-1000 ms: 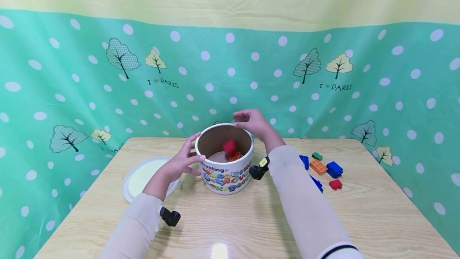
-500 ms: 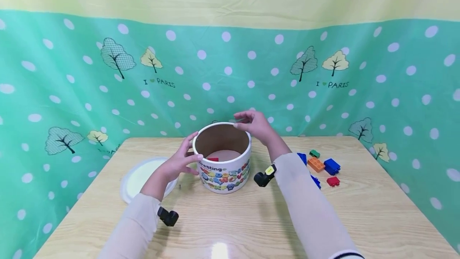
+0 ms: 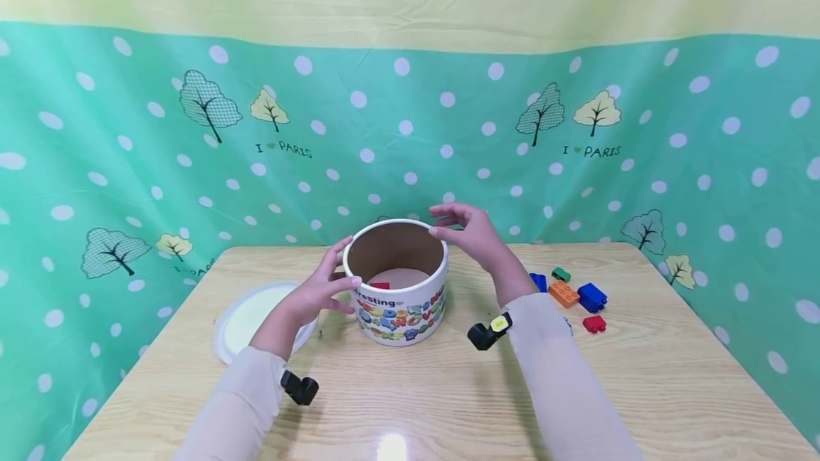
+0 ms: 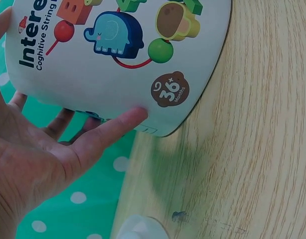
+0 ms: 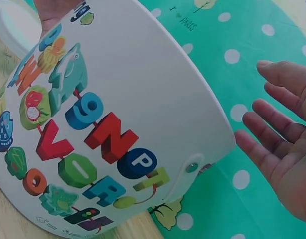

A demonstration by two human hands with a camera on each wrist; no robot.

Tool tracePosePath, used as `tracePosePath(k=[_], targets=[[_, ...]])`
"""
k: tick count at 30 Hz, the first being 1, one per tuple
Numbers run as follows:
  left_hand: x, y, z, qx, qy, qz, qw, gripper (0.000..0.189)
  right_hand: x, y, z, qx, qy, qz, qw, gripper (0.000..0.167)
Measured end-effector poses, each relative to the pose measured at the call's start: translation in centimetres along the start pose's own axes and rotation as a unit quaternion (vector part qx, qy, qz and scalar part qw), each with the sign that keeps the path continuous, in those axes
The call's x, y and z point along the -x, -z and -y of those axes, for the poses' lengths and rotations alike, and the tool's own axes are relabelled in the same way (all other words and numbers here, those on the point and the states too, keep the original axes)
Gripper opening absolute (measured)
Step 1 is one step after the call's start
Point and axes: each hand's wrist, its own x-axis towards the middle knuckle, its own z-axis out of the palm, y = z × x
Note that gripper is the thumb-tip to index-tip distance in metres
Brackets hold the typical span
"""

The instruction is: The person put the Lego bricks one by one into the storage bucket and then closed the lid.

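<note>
A white toy tub (image 3: 400, 315) with colourful letter prints stands uncovered on the table. Part of a red block (image 3: 380, 285) shows inside, at the front left; the tub's front wall hides the rest of the bottom. My left hand (image 3: 320, 290) braces the tub's left side, its fingers spread along the wall and the thumb at the front rim. The left wrist view shows one straight finger lying against the printed wall. Beside the right back rim, my right hand (image 3: 470, 233) holds nothing. Its fingers are loosely bent, close to the rim in the right wrist view.
To the right lie several loose blocks, among them an orange block (image 3: 564, 294), a blue block (image 3: 592, 297), a red two-stud block (image 3: 594, 324) and a green block (image 3: 561, 274). The white lid (image 3: 250, 319) lies flat at left, partly behind the left forearm.
A red block, blurred in mid-drop inside the tub a second ago, now lies at the bottom. My right hand has shifted right, away from the rim. My left hand stays put.
</note>
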Motion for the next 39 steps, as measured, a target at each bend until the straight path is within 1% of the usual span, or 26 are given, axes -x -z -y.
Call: tracePosePath(k=[3,7,12,17,25,31,36,39], targets=[[-0.1,0.1,0.0,0.001,0.0,0.0,1.0,0.084,0.7,0.3,0.0,-0.005,0.009,-0.004,0.9999,0.042],[-0.1,0.1,0.0,0.002,0.002,-0.001,1.0,0.085,1.6,0.8,0.0,-0.015,0.023,-0.001,0.9996,0.039],[0.0,-0.1,-0.1,0.005,0.0,0.001,1.0,0.085,2.7,1.2,-0.1,-0.012,0.041,0.008,0.9991,0.041],[0.0,-0.1,-0.1,0.007,-0.007,0.005,0.9999,0.086,3.7,1.7,-0.1,0.0,0.055,0.012,0.9984,0.041],[0.1,0.0,-0.2,0.007,-0.004,0.002,1.0,0.084,5.1,2.3,-0.2,0.023,0.062,0.018,0.9976,0.044],[0.1,-0.1,-0.1,0.011,-0.006,0.004,0.9999,0.085,6.4,3.0,-0.3,0.04,0.066,0.008,0.997,0.043],[0.1,-0.1,-0.2,0.01,-0.007,0.004,0.9999,0.086,7.4,3.7,-0.9,0.043,0.074,-0.007,0.9963,0.042],[0.1,-0.1,-0.3,0.008,-0.004,0.004,1.0,0.085,8.1,4.1,-1.3,0.049,0.072,-0.012,0.9961,0.042]])
